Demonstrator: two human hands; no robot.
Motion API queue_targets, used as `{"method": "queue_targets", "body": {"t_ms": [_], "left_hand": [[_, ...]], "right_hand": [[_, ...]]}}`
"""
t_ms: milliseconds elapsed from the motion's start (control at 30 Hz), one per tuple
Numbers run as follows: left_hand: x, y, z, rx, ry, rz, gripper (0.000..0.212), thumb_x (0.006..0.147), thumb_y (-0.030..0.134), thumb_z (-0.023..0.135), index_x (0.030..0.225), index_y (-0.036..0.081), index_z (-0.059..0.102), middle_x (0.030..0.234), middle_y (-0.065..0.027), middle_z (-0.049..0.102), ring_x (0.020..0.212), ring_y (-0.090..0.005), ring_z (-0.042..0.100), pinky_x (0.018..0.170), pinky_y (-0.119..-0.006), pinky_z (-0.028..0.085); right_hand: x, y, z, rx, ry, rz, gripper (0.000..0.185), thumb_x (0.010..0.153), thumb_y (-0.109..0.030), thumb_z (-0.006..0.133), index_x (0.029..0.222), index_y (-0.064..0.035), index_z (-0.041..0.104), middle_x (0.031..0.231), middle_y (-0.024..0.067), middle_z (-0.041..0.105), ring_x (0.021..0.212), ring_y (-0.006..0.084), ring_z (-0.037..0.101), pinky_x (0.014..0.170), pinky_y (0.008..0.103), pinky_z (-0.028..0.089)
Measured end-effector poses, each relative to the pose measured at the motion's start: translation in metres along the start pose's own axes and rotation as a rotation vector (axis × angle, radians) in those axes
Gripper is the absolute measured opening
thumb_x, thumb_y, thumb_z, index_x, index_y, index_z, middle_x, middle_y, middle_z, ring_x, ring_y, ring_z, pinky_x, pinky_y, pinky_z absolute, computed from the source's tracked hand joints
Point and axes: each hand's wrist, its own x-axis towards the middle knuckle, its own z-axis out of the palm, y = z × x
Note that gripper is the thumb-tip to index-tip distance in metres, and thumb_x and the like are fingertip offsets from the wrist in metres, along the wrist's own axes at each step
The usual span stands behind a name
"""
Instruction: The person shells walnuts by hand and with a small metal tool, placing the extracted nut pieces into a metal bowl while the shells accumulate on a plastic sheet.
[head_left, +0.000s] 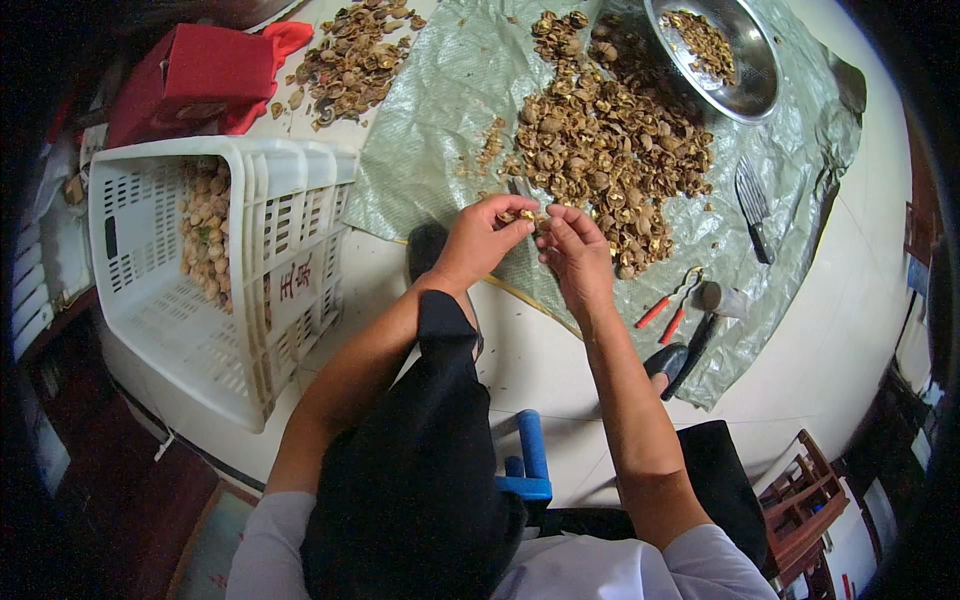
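My left hand (491, 236) pinches a piece of cracked walnut (527, 217) between thumb and fingertips. Close on its right, my right hand (577, 251) has its thumb and fingers curled near the piece; whether it holds something is hard to tell. A dark, narrow tool or blade, partly hidden, shows between and behind the hands. Just beyond them lies a heap of cracked walnuts and shells (607, 150) on a green woven plastic sheet (427, 127). A tilted metal bowl (761, 75) at the top right contains small walnut pieces (701, 45).
Right of the heap lie a slotted knife (752, 202), a plier-like tool with red handles (667, 307) and a mallet (720, 300). At left, a white plastic crate (247, 225) on its side holds whole walnuts (206, 232). Beyond are a red box (195, 79) and a shell pile (356, 60).
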Motion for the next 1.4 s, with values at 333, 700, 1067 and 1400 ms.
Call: {"method": "queue_targets", "body": {"t_ms": [333, 700, 1067, 1400], "left_hand": [[-0.015, 0.035, 0.004, 0.268, -0.013, 0.2, 0.021, 0.073, 0.007, 0.061, 0.092, 0.001, 0.055, 0.08, -0.008, 0.06, 0.072, -0.0152, 0.059, 0.064, -0.026, 0.047], [-0.023, 0.029, 0.003, -0.206, -0.114, 0.047, 0.023, 0.081, 0.0, 0.053, 0.103, 0.001, 0.052, 0.093, -0.003, 0.056, 0.081, -0.0069, 0.051, 0.072, -0.021, 0.042], [-0.028, 0.04, 0.007, -0.079, -0.023, 0.125, 0.024, 0.074, -0.001, 0.058, 0.097, 0.003, 0.054, 0.084, -0.0012, 0.055, 0.073, -0.006, 0.049, 0.062, -0.021, 0.042], [-0.026, 0.047, 0.007, 0.375, 0.048, 0.398, 0.023, 0.066, -0.003, 0.06, 0.088, 0.004, 0.055, 0.077, -0.0049, 0.05, 0.062, -0.0118, 0.046, 0.055, -0.023, 0.04]], "right_hand": [[-0.017, -0.021, 0.007, -0.112, -0.083, -0.061, 0.014, 0.08, -0.01, 0.061, 0.09, -0.0014, 0.058, 0.075, 0.002, 0.058, 0.065, 0.0096, 0.055, 0.054, 0.0221, 0.046], [-0.026, -0.034, 0.013, 0.012, -0.073, -0.019, 0.011, 0.082, -0.009, 0.057, 0.088, 0.001, 0.058, 0.074, 0.004, 0.059, 0.061, 0.0098, 0.056, 0.055, 0.0204, 0.047], [-0.032, -0.035, 0.016, -0.081, -0.107, -0.035, 0.014, 0.081, -0.008, 0.059, 0.092, -0.0001, 0.058, 0.077, 0.0037, 0.061, 0.065, 0.009, 0.057, 0.06, 0.0214, 0.048], [-0.033, -0.033, 0.019, -0.161, -0.108, -0.053, 0.016, 0.081, -0.014, 0.06, 0.091, -0.0007, 0.059, 0.077, 0.0021, 0.061, 0.064, 0.0068, 0.053, 0.058, 0.0201, 0.044]]}}
